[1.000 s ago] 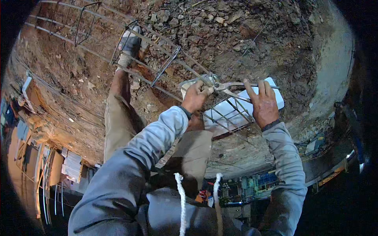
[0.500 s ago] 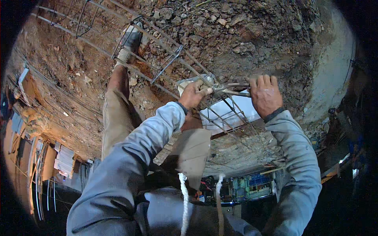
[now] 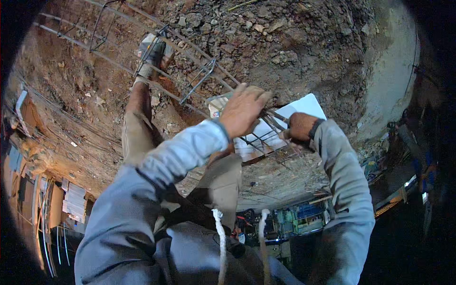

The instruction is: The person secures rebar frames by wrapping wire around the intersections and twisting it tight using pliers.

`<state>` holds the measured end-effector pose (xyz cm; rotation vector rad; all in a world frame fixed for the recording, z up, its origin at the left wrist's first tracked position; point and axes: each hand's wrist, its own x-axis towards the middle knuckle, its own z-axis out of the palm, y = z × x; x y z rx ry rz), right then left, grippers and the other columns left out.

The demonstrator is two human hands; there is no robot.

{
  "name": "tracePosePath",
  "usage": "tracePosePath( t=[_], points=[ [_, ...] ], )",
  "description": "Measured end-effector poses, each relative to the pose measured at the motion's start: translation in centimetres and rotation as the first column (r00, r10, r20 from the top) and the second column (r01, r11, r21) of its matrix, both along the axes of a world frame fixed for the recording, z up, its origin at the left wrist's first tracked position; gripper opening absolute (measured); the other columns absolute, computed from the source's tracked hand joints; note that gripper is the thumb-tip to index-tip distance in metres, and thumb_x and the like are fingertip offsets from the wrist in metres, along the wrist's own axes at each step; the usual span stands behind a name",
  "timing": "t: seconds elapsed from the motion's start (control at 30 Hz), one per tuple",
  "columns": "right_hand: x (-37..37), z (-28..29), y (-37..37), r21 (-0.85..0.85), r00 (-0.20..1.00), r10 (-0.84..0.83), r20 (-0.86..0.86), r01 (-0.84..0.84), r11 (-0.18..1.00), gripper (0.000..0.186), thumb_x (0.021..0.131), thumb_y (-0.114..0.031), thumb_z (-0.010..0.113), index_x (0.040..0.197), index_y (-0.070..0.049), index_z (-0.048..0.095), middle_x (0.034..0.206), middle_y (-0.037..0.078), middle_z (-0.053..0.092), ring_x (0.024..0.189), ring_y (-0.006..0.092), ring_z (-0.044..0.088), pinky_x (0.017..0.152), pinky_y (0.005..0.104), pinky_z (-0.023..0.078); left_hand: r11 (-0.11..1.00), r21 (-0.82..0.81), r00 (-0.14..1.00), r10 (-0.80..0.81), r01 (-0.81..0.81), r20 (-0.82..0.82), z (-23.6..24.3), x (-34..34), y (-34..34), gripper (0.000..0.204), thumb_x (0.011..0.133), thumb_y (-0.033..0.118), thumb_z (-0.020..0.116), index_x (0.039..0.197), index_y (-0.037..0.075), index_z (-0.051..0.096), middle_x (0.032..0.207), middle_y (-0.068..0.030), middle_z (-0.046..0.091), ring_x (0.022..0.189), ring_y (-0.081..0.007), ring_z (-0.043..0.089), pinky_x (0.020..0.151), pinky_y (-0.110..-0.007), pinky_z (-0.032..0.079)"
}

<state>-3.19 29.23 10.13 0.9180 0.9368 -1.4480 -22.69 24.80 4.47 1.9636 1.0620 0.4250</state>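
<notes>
A long cage of steel reinforcing bars (image 3: 190,52) with square stirrups (image 3: 202,80) runs from the upper left toward the middle, over the ground and my feet. My left hand (image 3: 244,110) is closed over one bar of it near the right shoe; the fingertips are partly hidden. Right beside it, my right hand (image 3: 301,127) grips the handles of metal pincers (image 3: 279,116), whose jaws point at the bars by my left fingers. The jaws are mostly covered by that hand. Below the pincers, the cage's end lies over a white sheet (image 3: 304,107).
Rough soil and rubble (image 3: 285,47) cover the ground ahead. My left shoe (image 3: 153,50) stands among the bars. A pale concrete surface (image 3: 392,80) curves along the right. Sheets and poles (image 3: 73,204) lie at lower left, and a green-blue rack (image 3: 304,221) shows behind.
My right hand has swung the pincers' handles down and left, turning its wrist. My left hand has moved slightly up and right, now back upward over the bar. More of the white sheet shows.
</notes>
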Motion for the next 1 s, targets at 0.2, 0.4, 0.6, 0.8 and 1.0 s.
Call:
tracePosePath(
  t=[0.2, 0.4, 0.6, 0.8, 1.0],
  points=[
    [-0.6, -1.3, 1.6, 0.042, 0.997, 0.043, -0.063, -0.04, 0.998, 0.036, 0.079, -0.032, 0.066, 0.072, 0.004, 0.063, 0.056, 0.01, 0.06, 0.048, 0.0191, 0.058, 0.047, 0.034, 0.046, 0.443, -0.662, 0.694, -0.701, 0.604, 0.164, -5.9, 4.6, 1.9, 0.052, 0.058, 0.033, 0.074, 0.096, 0.001, 0.058, 0.092, -0.0179, 0.062, 0.09, -0.0356, 0.058, 0.078, -0.041, 0.046],
    [3.6, -2.3, -1.0, -0.061, 0.994, -0.083, -0.064, 0.079, 0.995, 0.039, 0.075, -0.038, 0.07, 0.077, 0.0, 0.063, 0.061, 0.007, 0.062, 0.049, 0.0162, 0.058, 0.048, 0.0299, 0.047, 0.754, -0.432, 0.868, -0.457, 0.495, 0.196, -3.8, 4.2, -1.4, 0.058, 0.058, 0.028, 0.074, 0.109, 0.008, 0.054, 0.092, -0.0117, 0.062, 0.09, -0.0285, 0.058, 0.091, -0.047, 0.035],
    [8.5, -4.2, -7.5, 0.043, 0.916, -0.345, -0.202, 0.361, 0.932, 0.063, 0.064, -0.056, 0.071, 0.088, 0.001, 0.062, 0.076, 0.011, 0.065, 0.065, 0.024, 0.061, 0.063, 0.034, 0.049, 0.971, -0.18, 0.986, -0.142, 0.155, 0.083, 0.0, 8.7, -5.4, 0.021, 0.075, 0.012, 0.051, 0.096, 0.013, 0.054, 0.083, -0.0079, 0.056, 0.092, -0.0245, 0.056, 0.09, -0.042, 0.037],
    [2.3, 0.6, -3.0, 0.471, 0.994, 0.071, -0.086, -0.022, 0.882, 0.052, 0.069, -0.042, 0.07, 0.094, 0.0, 0.056, 0.086, 0.015, 0.064, 0.081, 0.0283, 0.062, 0.068, 0.0391, 0.047, 0.905, -0.417, 0.995, -0.053, 0.082, 0.08, -2.8, 7.7, -3.1, 0.013, 0.068, 0.016, 0.057, 0.079, 0.01, 0.06, 0.074, -0.0125, 0.059, 0.074, -0.0316, 0.06, 0.065, -0.046, 0.046],
    [3.9, 1.0, -5.9, 0.712, 0.965, 0.253, 0.067, -0.224, 0.665, 0.024, 0.073, -0.022, 0.064, 0.087, -0.004, 0.056, 0.078, 0.015, 0.063, 0.079, 0.0314, 0.062, 0.065, 0.0448, 0.049, 0.815, -0.547, 0.978, -0.204, 0.188, 0.032, -1.6, 8.9, -3.3, 0.031, 0.063, 0.015, 0.061, 0.094, 0.013, 0.065, 0.087, -0.0107, 0.064, 0.089, -0.0272, 0.06, 0.091, -0.047, 0.038]
  ],
)
